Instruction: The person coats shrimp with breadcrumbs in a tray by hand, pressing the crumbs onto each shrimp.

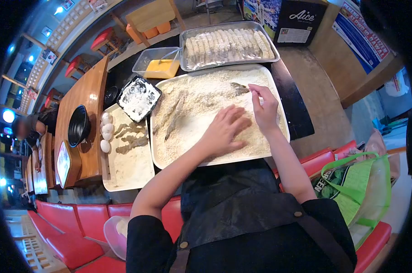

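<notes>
My left hand [225,132] lies with its fingers spread on the crumbs in the large white tray [283,117]. At the tray's right side, the fingertips of my right hand [264,105] pinch the end of a dark shrimp [239,89] near the back of the crumbs. More shrimp [173,119] lie in the crumbs at the left. A metal tray [276,55] behind holds rows of coated pieces [228,44]. Yellow liquid [162,68] fills part of a clear container. White flour [139,99] covers a black square dish.
A smaller tray [131,178] at the left holds eggs [106,132] and bare shrimp [132,139]. Beyond it, a black bowl [79,126] sits on a wooden table [88,91]. Another person [30,129] is at the far left. A green bag [358,186] rests at the right.
</notes>
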`<state>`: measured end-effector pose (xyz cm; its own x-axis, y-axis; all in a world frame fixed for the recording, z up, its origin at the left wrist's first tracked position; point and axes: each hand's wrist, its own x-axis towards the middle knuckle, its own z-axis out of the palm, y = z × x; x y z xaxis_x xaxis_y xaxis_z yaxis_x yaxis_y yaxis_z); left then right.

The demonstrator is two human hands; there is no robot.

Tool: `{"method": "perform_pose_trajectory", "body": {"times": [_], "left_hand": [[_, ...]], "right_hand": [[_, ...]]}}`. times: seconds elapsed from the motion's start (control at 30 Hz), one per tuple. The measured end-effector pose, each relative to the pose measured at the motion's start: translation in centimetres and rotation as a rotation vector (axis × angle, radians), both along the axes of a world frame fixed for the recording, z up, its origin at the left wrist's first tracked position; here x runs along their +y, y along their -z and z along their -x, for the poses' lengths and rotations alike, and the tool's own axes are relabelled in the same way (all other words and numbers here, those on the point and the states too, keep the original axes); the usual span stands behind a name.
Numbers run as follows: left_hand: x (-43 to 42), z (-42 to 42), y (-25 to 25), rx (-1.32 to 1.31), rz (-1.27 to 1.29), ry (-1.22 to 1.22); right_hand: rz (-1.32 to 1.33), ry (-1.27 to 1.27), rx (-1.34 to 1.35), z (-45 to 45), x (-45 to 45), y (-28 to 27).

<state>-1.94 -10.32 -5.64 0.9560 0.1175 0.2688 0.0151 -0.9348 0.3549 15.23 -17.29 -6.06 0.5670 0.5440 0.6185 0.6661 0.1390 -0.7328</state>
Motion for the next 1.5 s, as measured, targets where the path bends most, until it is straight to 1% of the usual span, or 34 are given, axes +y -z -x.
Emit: {"method": "perform_pose_trajectory", "body": {"times": [0.03,0.13,0.17,0.27,0.3,0.4,0.47,0.5,0.6,0.63,0.73,0.77,0.87,0.9,1.0,1.03,1.13,1.17,1.27,1.37,1.5], "left_hand": [[0.1,-0.9,0.0,-0.099,-0.024,0.025],[0.9,-2.8,-0.1,-0.084,0.048,0.027],[1.2,-3.4,-0.2,-0.201,0.034,0.028],[2.1,-4.7,-0.5,-0.129,0.015,0.041],[2.2,-5.1,-0.5,-0.262,-0.024,0.053],[2.6,-5.7,-0.6,-0.099,0.005,-0.077],[4.3,-6.8,0.3,-0.207,0.048,-0.118],[4.8,-7.2,-0.3,-0.259,0.071,-0.137],[6.2,-7.3,-2.3,-0.173,0.115,-0.268],[6.9,-7.2,-2.7,-0.17,0.169,-0.281],[8.9,-5.7,-3.3,-0.056,0.327,-0.288],[10.3,-5.3,-2.5,0.018,0.387,-0.264],[9.9,-3.0,-4.5,0.008,0.41,-0.162],[10.0,-2.9,-3.5,-0.016,0.371,-0.194],[8.5,-3.4,-1.4,-0.119,0.267,-0.171],[7.7,-3.9,-0.8,-0.136,0.293,-0.195],[6.6,-5.5,0.0,-0.209,-0.015,-0.222],[6.2,-6.0,0.1,-0.204,-0.083,-0.252],[5.5,-7.2,0.0,-0.066,-0.273,-0.335],[5.0,-7.5,-0.6,0.008,-0.355,-0.328],[5.0,-7.4,-1.1,-0.014,-0.343,-0.302]], "right_hand": [[-0.001,0.005,0.005,0.1,0.1,0.0],[0.007,0.003,0.012,-0.1,0.0,-0.1],[0.015,-0.008,0.009,-0.3,0.1,0.0],[0.042,-0.024,0.013,-0.4,0.1,0.5],[0.05,-0.027,0.015,-0.4,0.1,0.5],[0.035,-0.008,0.021,-0.4,0.1,0.2],[0.037,0.0,0.051,-0.5,0.1,0.2],[0.039,0.006,0.067,-0.6,0.1,0.3],[0.018,-0.005,0.082,-0.7,0.2,0.4],[0.015,-0.01,0.083,-0.7,0.3,0.6],[0.033,-0.019,0.057,-0.8,0.4,0.9],[0.059,-0.018,0.031,-0.8,0.3,0.9],[0.119,-0.036,-0.025,-0.6,0.5,0.9],[0.136,-0.046,-0.041,-0.6,0.5,1.0],[0.169,-0.032,0.0,-0.6,0.6,1.1],[0.173,-0.029,0.018,-0.5,0.5,0.9],[0.168,-0.008,0.043,-0.6,0.2,0.5],[0.16,0.003,0.04,-0.6,0.3,0.8],[0.155,0.007,0.037,-0.6,0.3,0.8],[0.148,0.004,0.014,-0.7,0.3,0.9],[0.13,0.012,0.027,-0.7,0.4,0.8]]}}
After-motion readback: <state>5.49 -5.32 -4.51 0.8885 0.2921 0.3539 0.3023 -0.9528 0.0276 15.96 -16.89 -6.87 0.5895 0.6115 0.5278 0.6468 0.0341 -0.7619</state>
